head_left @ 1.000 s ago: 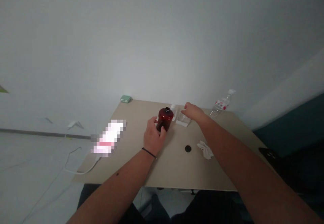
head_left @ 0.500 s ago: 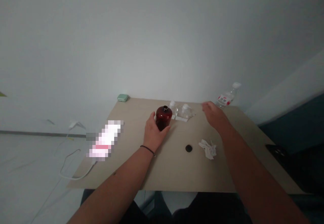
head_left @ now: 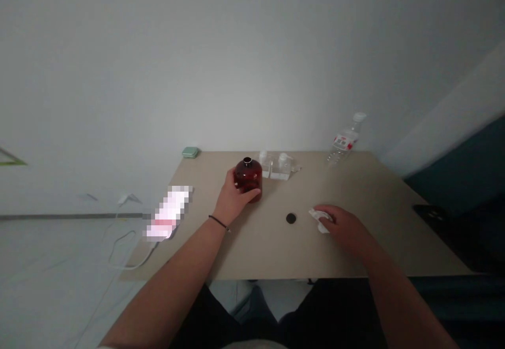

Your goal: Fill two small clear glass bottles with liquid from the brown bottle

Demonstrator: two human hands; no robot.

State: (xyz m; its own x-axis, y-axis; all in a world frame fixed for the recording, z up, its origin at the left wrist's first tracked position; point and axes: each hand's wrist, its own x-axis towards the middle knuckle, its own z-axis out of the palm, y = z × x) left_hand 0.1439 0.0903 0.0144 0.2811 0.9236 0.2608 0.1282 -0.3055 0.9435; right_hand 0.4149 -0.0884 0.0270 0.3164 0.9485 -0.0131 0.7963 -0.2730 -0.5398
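My left hand [head_left: 233,193] is wrapped round the side of a dark red, see-through bottle [head_left: 249,175], which stands upright with its neck uncapped. At the right, my right hand [head_left: 339,223] is closed on a crumpled white tissue [head_left: 321,218] at the table top; part of the tissue is hidden under the fingers. Between the two hands a round black cap [head_left: 291,218] lies flat. Just behind the red bottle are two small clear bottles with white tops, one of them the right-hand clear bottle [head_left: 281,169].
A clear plastic water bottle [head_left: 344,141] stands at the back right of the table [head_left: 252,254]. A small green case [head_left: 190,152] sits at the back left corner. On the left lies a blurred-out bright phone-like device [head_left: 169,212] with a white cable [head_left: 136,266]. A dark object [head_left: 434,217] rests at the right edge.
My right hand has come down from near the water bottle and taken hold of the tissue. My left hand still holds the red bottle. The view has shifted slightly.
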